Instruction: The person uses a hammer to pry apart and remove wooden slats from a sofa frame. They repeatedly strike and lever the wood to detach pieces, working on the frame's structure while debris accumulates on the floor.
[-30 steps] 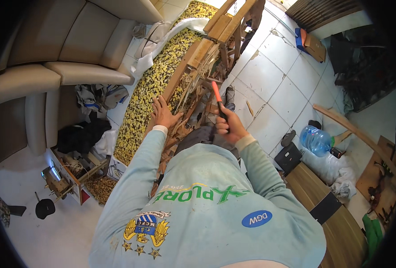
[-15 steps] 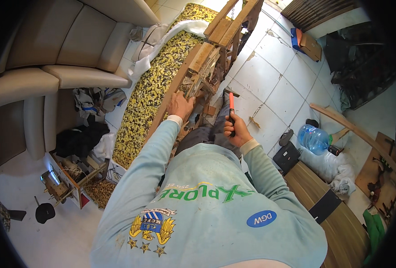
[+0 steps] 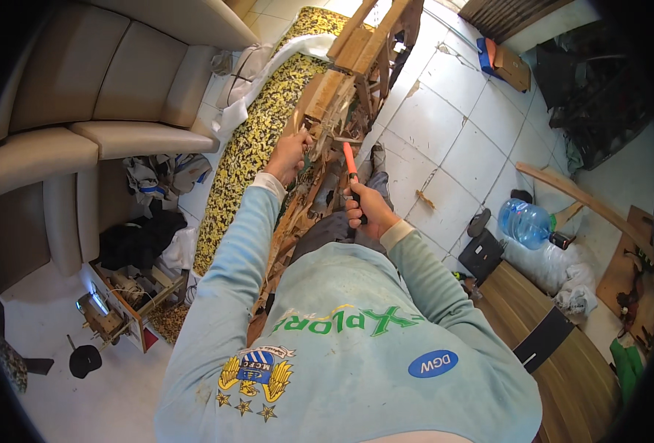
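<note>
The wooden frame (image 3: 342, 96), a rough build of pale slats and blocks, stands on the white tiled floor (image 3: 445, 125) straight ahead of the person and runs from near their knees up toward the top of the view. The right hand (image 3: 367, 213) is closed in a fist around the black grip of an orange-handled tool (image 3: 350, 171), whose shaft points up along the right side of the frame; its working end is lost among the slats and cannot be told. The left hand (image 3: 288, 156) rests on the left side of the frame with fingers curled over a slat, gripping it. The person's light blue sleeves and shirt fill the lower middle and hide the frame's near end. Just left of the frame lies a long yellow-and-black patterned cushion (image 3: 249, 155), with white cloth (image 3: 268, 74) bunched at its far end. Farther left of the frame stands a beige sofa (image 3: 105, 96), with a heap of clothes (image 3: 157, 177) below it. Left of and nearer than the frame, a small open wooden box (image 3: 120, 310) holds mixed tools and odds too small to tell. Right of the frame lie a clear blue water bottle (image 3: 526, 221), a white sack (image 3: 556, 266), a loose curved wooden strip (image 3: 578, 196) and a brown board (image 3: 556, 347).
</note>
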Action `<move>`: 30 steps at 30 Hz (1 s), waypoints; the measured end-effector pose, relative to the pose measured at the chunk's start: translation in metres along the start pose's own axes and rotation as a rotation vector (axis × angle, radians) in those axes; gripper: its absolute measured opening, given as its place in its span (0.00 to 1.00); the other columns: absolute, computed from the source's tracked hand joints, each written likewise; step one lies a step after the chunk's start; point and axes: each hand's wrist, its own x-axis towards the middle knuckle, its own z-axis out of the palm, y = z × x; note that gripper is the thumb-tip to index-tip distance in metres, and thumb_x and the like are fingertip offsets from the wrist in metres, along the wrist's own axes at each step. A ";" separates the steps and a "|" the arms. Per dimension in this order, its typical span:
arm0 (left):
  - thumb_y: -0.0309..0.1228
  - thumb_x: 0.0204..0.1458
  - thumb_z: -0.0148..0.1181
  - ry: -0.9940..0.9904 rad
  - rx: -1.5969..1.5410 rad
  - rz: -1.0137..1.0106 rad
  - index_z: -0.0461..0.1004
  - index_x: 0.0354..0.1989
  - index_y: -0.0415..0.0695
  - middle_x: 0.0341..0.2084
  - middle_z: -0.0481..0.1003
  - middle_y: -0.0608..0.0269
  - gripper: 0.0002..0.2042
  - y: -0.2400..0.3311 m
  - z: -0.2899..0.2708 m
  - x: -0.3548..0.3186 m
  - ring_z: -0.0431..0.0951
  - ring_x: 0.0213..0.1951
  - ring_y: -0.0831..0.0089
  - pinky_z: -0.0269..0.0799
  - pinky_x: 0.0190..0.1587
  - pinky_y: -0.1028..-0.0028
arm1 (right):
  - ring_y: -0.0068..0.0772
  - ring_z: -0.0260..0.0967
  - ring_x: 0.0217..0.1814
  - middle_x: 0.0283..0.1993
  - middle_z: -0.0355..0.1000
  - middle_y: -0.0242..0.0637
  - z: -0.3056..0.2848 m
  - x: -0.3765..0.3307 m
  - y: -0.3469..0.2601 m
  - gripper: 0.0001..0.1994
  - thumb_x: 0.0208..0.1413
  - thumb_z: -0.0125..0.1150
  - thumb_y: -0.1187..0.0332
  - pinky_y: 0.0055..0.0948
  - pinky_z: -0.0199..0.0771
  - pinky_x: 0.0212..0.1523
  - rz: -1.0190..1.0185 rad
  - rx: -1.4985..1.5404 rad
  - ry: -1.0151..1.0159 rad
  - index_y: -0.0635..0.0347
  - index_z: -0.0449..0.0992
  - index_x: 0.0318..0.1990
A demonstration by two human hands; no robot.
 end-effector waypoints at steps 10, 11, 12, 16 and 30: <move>0.43 0.75 0.43 0.286 -0.180 0.792 0.73 0.29 0.44 0.16 0.60 0.75 0.23 0.110 -0.048 -0.083 0.60 0.20 0.81 0.59 0.27 0.78 | 0.15 0.48 0.17 0.22 0.55 0.19 -0.041 0.018 -0.001 0.17 0.71 0.53 0.46 0.23 0.47 0.18 0.057 -0.088 -0.074 0.48 0.66 0.41; 0.47 0.71 0.51 0.361 -0.146 0.825 0.76 0.51 0.38 0.32 0.76 0.60 0.21 0.114 -0.093 -0.064 0.77 0.36 0.71 0.73 0.42 0.73 | 0.15 0.47 0.17 0.22 0.54 0.19 -0.041 0.020 0.001 0.17 0.70 0.55 0.46 0.23 0.46 0.17 0.043 -0.151 -0.088 0.48 0.66 0.40; 0.49 0.68 0.55 0.567 0.179 0.870 0.69 0.59 0.37 0.42 0.73 0.52 0.25 0.102 -0.118 -0.053 0.75 0.46 0.64 0.71 0.50 0.69 | 0.15 0.47 0.17 0.21 0.54 0.18 -0.037 0.022 -0.007 0.17 0.70 0.57 0.46 0.23 0.45 0.17 0.012 -0.204 -0.101 0.48 0.67 0.39; 0.59 0.52 0.69 0.752 0.887 0.531 0.34 0.79 0.36 0.76 0.43 0.27 0.61 -0.007 -0.142 -0.025 0.46 0.77 0.40 0.46 0.77 0.54 | 0.20 0.61 0.18 0.21 0.61 0.21 -0.046 0.010 -0.005 0.15 0.66 0.65 0.52 0.27 0.60 0.19 -0.210 -0.694 0.009 0.52 0.73 0.40; 0.70 0.46 0.66 0.370 1.079 -0.171 0.18 0.79 0.51 0.79 0.25 0.41 0.69 -0.119 -0.059 -0.044 0.25 0.78 0.32 0.26 0.74 0.33 | 0.46 0.70 0.29 0.27 0.72 0.50 -0.027 0.073 0.012 0.19 0.71 0.53 0.55 0.42 0.71 0.36 -0.680 -1.195 0.381 0.65 0.73 0.40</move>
